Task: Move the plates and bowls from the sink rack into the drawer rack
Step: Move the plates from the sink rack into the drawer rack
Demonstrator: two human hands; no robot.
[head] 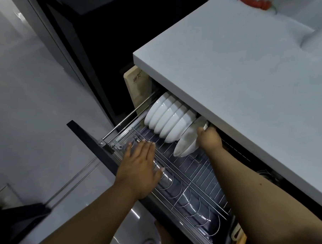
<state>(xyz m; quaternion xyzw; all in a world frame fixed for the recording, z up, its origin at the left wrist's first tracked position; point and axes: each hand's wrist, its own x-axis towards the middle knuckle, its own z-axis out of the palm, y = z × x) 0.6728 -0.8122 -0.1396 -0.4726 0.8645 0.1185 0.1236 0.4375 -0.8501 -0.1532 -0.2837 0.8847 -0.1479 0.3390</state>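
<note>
White bowls (167, 120) in a chrome wire rack (194, 180)

A pale grey counter (241, 79), black drawer front (92, 144) and tan wooden board (137, 87) are seen.

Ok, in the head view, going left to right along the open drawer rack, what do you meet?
Left hand flat over the rack's front rail → row of white bowls standing on edge → the bowl being set in → right hand gripping it → countertop overhanging.

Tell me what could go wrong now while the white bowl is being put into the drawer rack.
1. The right hand holds the tilted bowl close under the countertop edge; the rim might knock it.
2. It leans against the row of bowls; a hard push could chip them.
3. The left hand rests on the drawer rack; the drawer may slide.
</note>
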